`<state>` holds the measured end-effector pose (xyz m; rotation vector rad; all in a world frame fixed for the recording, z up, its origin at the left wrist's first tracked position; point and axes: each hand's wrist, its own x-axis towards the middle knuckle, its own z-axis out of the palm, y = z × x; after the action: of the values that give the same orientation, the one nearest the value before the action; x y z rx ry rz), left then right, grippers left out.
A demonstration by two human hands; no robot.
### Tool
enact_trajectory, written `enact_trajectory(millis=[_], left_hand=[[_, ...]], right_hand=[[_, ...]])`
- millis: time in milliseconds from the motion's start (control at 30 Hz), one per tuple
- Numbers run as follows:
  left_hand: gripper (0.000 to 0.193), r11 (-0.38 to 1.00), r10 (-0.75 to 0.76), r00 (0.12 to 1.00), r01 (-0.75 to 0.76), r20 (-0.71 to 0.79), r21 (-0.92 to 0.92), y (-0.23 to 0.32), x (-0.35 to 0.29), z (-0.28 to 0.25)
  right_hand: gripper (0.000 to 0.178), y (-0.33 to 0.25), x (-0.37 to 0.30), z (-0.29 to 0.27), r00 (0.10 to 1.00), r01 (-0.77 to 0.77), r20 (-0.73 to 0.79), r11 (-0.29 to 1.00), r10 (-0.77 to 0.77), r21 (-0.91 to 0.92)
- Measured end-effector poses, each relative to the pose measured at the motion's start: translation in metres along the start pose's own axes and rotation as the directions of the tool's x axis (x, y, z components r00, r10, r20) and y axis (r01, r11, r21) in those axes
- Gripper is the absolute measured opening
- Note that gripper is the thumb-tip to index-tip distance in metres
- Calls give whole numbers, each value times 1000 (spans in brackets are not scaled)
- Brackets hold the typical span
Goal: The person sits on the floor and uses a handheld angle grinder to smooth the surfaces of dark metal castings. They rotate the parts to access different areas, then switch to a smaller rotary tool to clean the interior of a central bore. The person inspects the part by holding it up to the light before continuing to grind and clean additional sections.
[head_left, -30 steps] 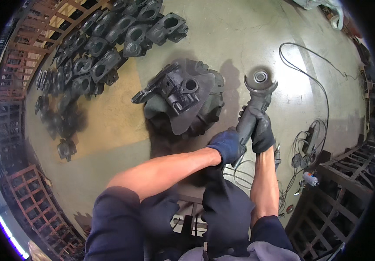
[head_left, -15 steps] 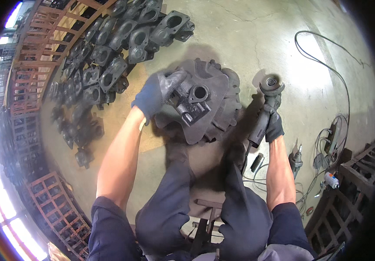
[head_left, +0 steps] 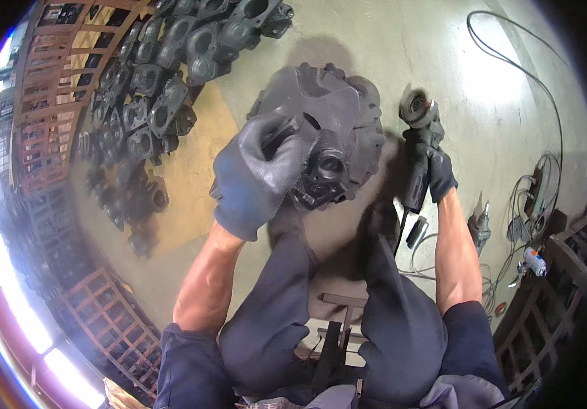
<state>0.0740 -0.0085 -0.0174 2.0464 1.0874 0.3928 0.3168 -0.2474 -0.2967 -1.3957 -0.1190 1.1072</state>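
Note:
My left hand (head_left: pixel 256 167), in a blue and dark grey work glove, is closed on a dark metal casting (head_left: pixel 327 165) with a round hole in its flange. The casting is tilted, with its flange low and toward me. Behind it, on the floor in front of my knees, stands a larger dark casting (head_left: pixel 368 112) with a lumpy rim. Whether the held casting still rests on it I cannot tell. At the right, my gloved right hand (head_left: pixel 441 176) grips an angle grinder (head_left: pixel 416 177), its disc end pointing away from me, apart from the castings.
Many similar castings (head_left: pixel 201 51) lie in rows at the upper left. Reddish metal racks (head_left: pixel 51 102) line the left side. On the right are a black cable (head_left: pixel 542 112), another power tool (head_left: pixel 480 228), a small white bottle-like item (head_left: pixel 534 262) and a slatted crate (head_left: pixel 546 307).
My left hand has turned the casting, so its holed flange now faces lower and nearer me. The grinder has shifted slightly, its disc end turned a little; my view has moved somewhat.

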Motion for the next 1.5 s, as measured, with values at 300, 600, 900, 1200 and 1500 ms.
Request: enact_trajectory(millis=[300, 600, 900, 1200, 1500], left_hand=[[32, 987, 144, 988, -140, -54, 84, -25, -12, 12], [25, 956, 287, 953, -291, 101, 30, -45, 36, 5], [32, 926, -283, 951, 305, 125, -222, -75, 43, -1], [34, 985, -30, 988, 56, 153, -165, -96, 37, -6], [52, 989, 130, 991, -127, 43, -75, -119, 46, 15]], right_hand=[[57, -10, -20, -11, 921, -260, -383, 623, -68, -738], [65, 34, -157, -36, 876, -472, -477, 305, 63, -827], [48, 94, -161, -7, 863, -477, -505, 304, -14, -824], [36, 17, -195, -23, 855, -400, -441, 889, 274, -223], [67, -184, -191, 87, 988, 92, 99, 961, -121, 260]])
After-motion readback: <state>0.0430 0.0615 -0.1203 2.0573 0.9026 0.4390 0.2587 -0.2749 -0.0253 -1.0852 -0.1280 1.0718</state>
